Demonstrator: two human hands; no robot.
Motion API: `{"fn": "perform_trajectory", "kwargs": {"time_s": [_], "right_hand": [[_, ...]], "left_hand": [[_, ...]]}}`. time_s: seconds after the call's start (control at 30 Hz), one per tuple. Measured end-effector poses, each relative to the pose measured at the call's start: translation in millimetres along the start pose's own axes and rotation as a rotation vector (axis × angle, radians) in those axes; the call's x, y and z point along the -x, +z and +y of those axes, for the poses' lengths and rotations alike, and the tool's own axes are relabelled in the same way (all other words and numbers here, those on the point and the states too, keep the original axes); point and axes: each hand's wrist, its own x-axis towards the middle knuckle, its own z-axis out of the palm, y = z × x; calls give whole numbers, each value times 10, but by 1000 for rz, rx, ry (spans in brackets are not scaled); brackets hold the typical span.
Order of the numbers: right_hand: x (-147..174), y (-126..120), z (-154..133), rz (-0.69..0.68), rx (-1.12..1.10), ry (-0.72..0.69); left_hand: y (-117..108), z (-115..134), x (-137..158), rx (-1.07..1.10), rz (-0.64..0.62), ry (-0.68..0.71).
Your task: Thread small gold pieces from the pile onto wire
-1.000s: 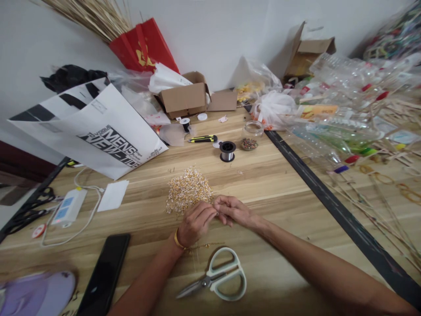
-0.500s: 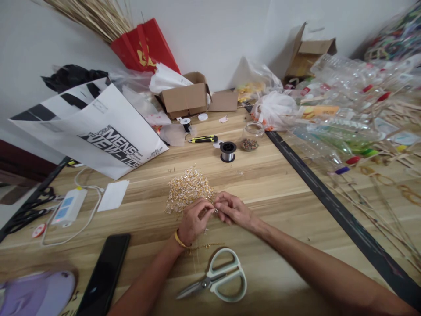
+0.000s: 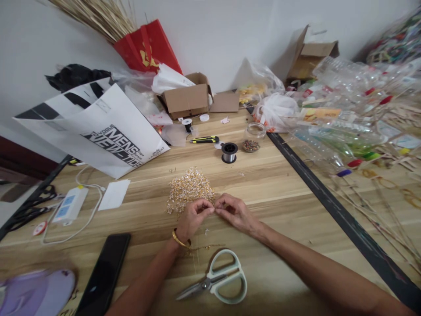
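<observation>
My left hand (image 3: 194, 216) and my right hand (image 3: 235, 212) meet fingertip to fingertip over the table, just in front of a pile of gold and clear beads (image 3: 190, 189). Both hands are closed in a pinch; whatever lies between the fingers is too small to make out. Thin thread-like lines run down below my left hand. Near that wrist a gold chain (image 3: 208, 247) lies on the wood, with a small clear bead piece (image 3: 206, 231) above it. Scissors with pale handles (image 3: 226, 277) rest closer to me, blades pointing left.
Behind the beads are a wire spool (image 3: 229, 152), a yellow-black utility knife (image 3: 204, 139) and a glass jar of beads (image 3: 252, 142). At left lie a phone (image 3: 104, 272), a power strip (image 3: 70, 204) and a white paper bag (image 3: 115, 131). Plastic bottles (image 3: 342, 131) crowd the right.
My fingertips have drawn together, and the small shiny piece seen between them earlier is now hidden. My right fingers have curled further. The view has shifted slightly.
</observation>
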Motion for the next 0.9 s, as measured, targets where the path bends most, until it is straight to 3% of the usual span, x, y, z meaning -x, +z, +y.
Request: {"fn": "perform_trajectory", "kwargs": {"time_s": [0.53, 0.9], "right_hand": [[-22, -50, -36, -49, 56, -19], [-21, -54, -40, -66, 30, -3]], "left_hand": [[-23, 86, -19, 243, -91, -167], [-41, 83, -19, 283, -139, -189]]}}
